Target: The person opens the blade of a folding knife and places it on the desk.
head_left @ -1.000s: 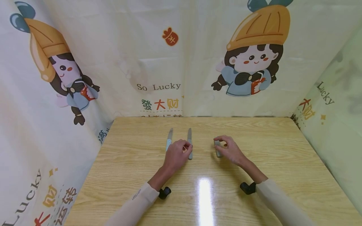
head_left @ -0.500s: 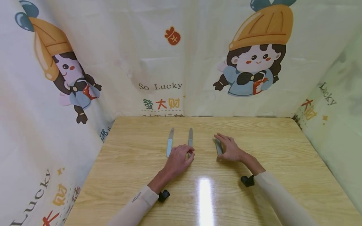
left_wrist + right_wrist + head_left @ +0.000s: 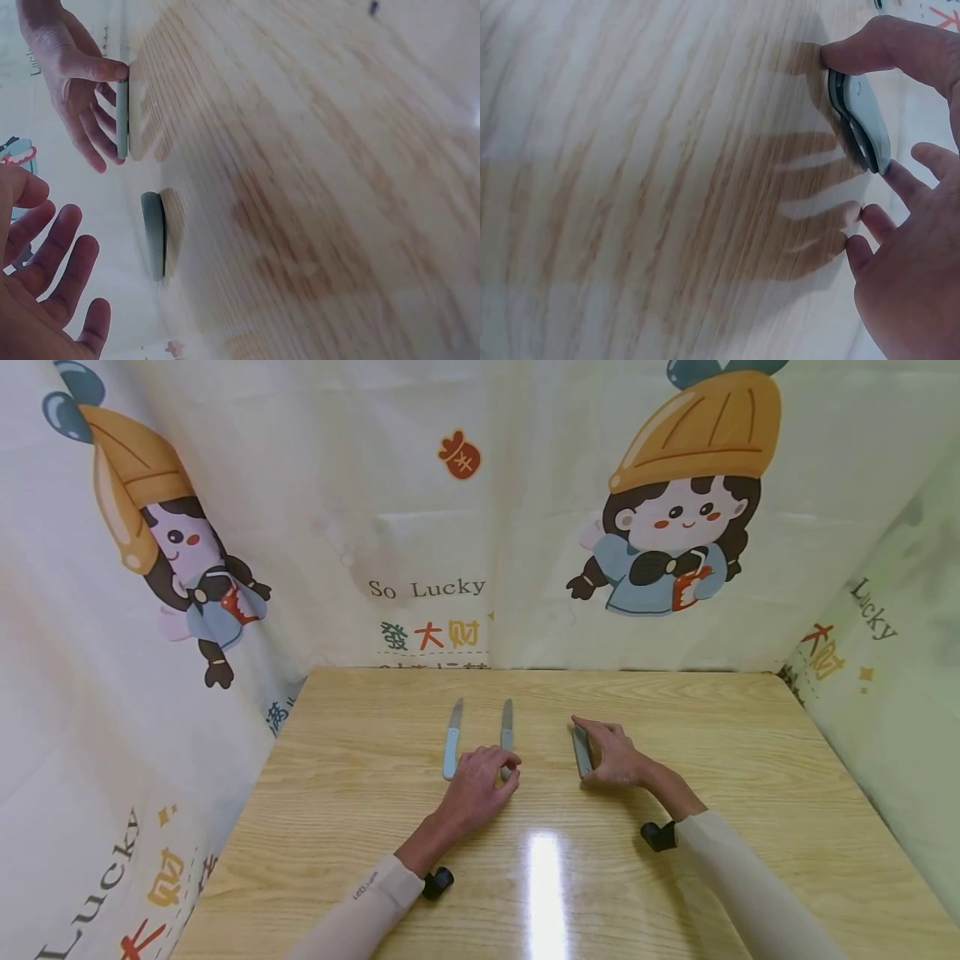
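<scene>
My right hand spans a folded grey pocket knife on the table, its thumb at the near end and index finger at the far end. The right wrist view shows the folded knife lying between thumb and index fingertip, the other fingers spread beside it. My left hand hovers with loosely bent fingers over the handle of an unfolded grey knife, hiding part of it. In the left wrist view that hand holds nothing. An unfolded knife with a light blue handle lies left of it.
The wooden table reaches back to a printed cloth curtain, with more curtain along both sides. A bright light reflection lies on the table between the forearms. Black wrist cameras hang below both sleeves.
My right hand has lowered the folded knife flat onto the table and widened its grip to the two ends. My left hand has drawn slightly nearer, baring the blue handle.
</scene>
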`<move>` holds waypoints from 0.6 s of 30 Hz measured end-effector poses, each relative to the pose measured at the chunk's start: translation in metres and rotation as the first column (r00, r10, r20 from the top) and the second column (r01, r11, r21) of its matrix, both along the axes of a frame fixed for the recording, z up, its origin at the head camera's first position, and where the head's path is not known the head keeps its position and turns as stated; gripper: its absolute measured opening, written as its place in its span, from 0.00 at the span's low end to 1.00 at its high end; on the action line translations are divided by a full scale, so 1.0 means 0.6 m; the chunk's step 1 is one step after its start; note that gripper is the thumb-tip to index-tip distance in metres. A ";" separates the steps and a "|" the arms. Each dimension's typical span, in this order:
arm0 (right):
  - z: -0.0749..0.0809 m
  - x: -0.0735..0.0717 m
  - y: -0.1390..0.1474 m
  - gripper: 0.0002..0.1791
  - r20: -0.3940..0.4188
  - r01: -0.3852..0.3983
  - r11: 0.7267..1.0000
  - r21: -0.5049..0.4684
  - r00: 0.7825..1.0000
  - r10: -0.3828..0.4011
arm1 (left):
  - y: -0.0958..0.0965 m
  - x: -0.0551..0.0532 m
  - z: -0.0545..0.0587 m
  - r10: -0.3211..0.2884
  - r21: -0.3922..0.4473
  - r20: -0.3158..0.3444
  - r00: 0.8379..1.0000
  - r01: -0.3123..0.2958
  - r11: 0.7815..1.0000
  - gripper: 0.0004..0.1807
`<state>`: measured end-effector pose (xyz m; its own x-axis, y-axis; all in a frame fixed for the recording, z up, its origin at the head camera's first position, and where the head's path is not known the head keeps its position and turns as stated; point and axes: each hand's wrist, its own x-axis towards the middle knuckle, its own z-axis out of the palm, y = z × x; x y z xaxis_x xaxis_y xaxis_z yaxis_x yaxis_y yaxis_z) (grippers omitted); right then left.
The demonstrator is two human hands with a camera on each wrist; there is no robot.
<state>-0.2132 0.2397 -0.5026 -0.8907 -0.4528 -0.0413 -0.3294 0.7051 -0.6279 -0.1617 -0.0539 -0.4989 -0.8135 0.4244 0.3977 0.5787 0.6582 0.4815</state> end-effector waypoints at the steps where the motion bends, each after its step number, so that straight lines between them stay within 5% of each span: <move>1: 0.000 0.001 0.000 0.58 -0.002 0.003 1.000 -0.006 1.000 -0.003 | 0.001 0.001 0.000 0.001 0.001 -0.008 1.000 -0.001 1.000 0.07; 7: 0.000 0.012 -0.003 0.56 -0.029 0.021 0.999 -0.050 0.999 -0.023 | 0.009 0.005 0.002 -0.022 0.041 0.007 1.000 0.022 0.999 0.12; 12: 0.008 0.024 -0.014 0.56 -0.054 0.005 0.997 -0.076 0.998 -0.009 | 0.015 0.010 0.007 -0.029 0.115 0.123 0.992 0.015 0.993 0.17; 15: 0.015 0.036 -0.024 0.55 -0.063 -0.011 0.997 -0.081 0.998 0.006 | 0.020 0.012 0.008 -0.054 0.214 0.224 0.973 0.005 0.977 0.18; 18: 0.022 0.048 -0.035 0.56 -0.064 -0.025 0.996 -0.085 0.998 0.019 | 0.028 0.013 0.009 -0.112 0.351 0.346 0.932 -0.018 0.936 0.21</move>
<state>-0.1845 0.2187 -0.4892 -0.8800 -0.4718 0.0542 -0.3849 0.6418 -0.6632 -0.1542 -0.0373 -0.4938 -0.9099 0.3554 0.2139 0.3525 0.3908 0.8503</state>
